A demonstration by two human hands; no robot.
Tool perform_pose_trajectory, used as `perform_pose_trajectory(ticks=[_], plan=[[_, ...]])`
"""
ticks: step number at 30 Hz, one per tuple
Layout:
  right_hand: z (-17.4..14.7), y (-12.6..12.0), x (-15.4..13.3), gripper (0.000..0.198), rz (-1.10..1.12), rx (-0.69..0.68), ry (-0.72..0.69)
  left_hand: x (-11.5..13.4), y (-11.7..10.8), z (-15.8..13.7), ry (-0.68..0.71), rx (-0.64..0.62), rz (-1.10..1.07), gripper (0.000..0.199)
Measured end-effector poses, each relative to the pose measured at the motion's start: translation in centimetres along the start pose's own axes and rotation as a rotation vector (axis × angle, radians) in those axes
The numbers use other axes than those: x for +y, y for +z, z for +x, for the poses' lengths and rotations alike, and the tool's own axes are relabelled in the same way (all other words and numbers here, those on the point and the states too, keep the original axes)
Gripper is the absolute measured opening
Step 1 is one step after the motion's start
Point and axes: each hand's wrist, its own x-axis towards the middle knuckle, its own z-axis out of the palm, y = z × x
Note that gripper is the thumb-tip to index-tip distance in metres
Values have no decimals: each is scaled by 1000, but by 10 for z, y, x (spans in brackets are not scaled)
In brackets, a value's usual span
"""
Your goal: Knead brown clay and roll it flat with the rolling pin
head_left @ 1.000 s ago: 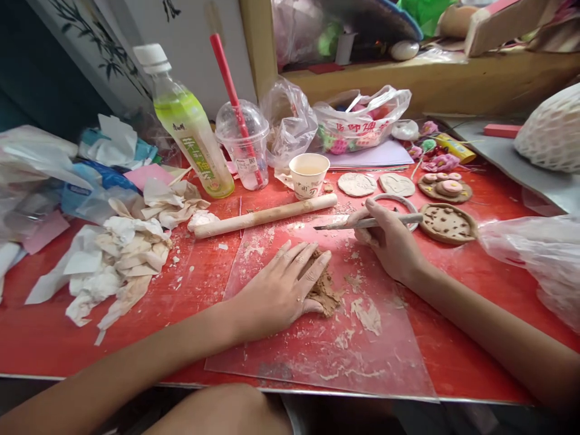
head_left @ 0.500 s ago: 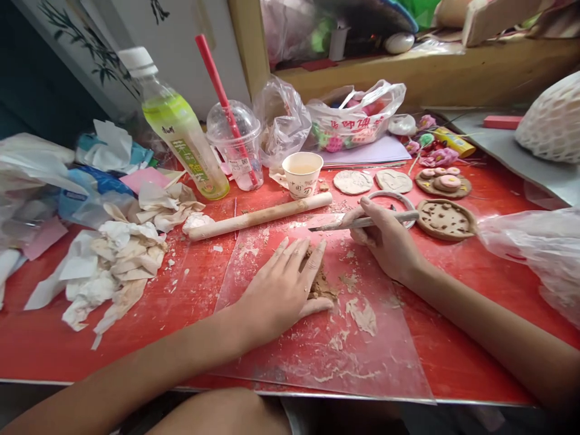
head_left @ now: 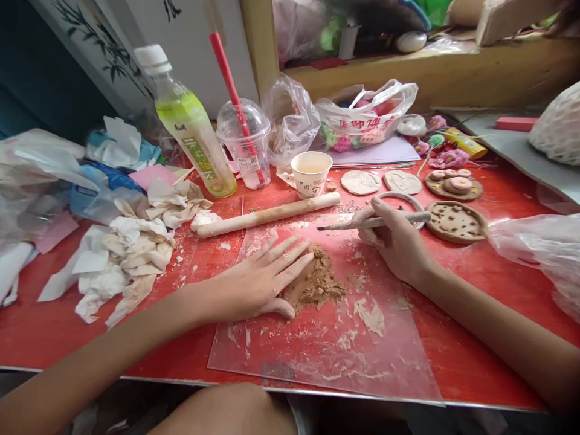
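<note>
My left hand lies flat with its fingers spread, palm down. It covers the left part of a crumbly lump of brown clay, which sits on a clear plastic sheet smeared with dried clay. In my right hand a slim pen-shaped clay tool is gripped like a pencil, its dark pointed tip aimed left above the sheet. Behind that hand, a pale ring rests partly hidden. A round clay piece with dark dots is just right of it.
Beyond the sheet are a rolling pin, a paper cup, a plastic cup with straw and a tilted drink bottle. Flat clay discs lie behind. Crumpled tissues fill the left; a plastic bag is at right.
My left hand has slid left across the clay, so more of the lump shows. My right hand still holds the tool in nearly the same place. The view has shifted slightly left.
</note>
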Motion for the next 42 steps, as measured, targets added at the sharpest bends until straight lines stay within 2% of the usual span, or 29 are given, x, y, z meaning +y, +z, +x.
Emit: perform_pose_trajectory(ticks=[3, 6, 8, 12, 16, 21, 26, 32, 35, 39, 42], plan=[[0, 2, 0, 40, -15, 16, -4, 6, 8, 16, 127, 117, 111, 74], [0, 2, -1, 39, -16, 12, 4, 10, 8, 24, 161, 204, 128, 69], [-1, 2, -1, 38, -2, 9, 6, 8, 3, 21, 138, 185, 66, 69], [-2, 2, -3, 38, 40, 3, 22, -10, -11, -4, 79, 41, -67, 77], [-2, 2, -3, 40, 13, 9, 32, -27, -10, -19, 39, 56, -71, 80], [-1, 3, -1, 40, 5, 12, 12, -17, 0, 1, 55, 88, -22, 75], [-1, 4, -2, 40, 14, 15, 17, -10, 3, 11, 83, 213, -24, 73], [-1, 2, -3, 39, 25, 5, 16, -16, -4, -15, -5, 92, -152, 90], [-1, 2, -2, 40, -5, 0, 14, -9, 3, -7, 13, 82, -98, 84], [-1, 3, -3, 44, -14, 24, 21, -2, 10, 17, 111, 164, 45, 70], [-1, 3, -4, 43, 20, 20, 27, -8, 3, 13, 95, 158, 12, 74]])
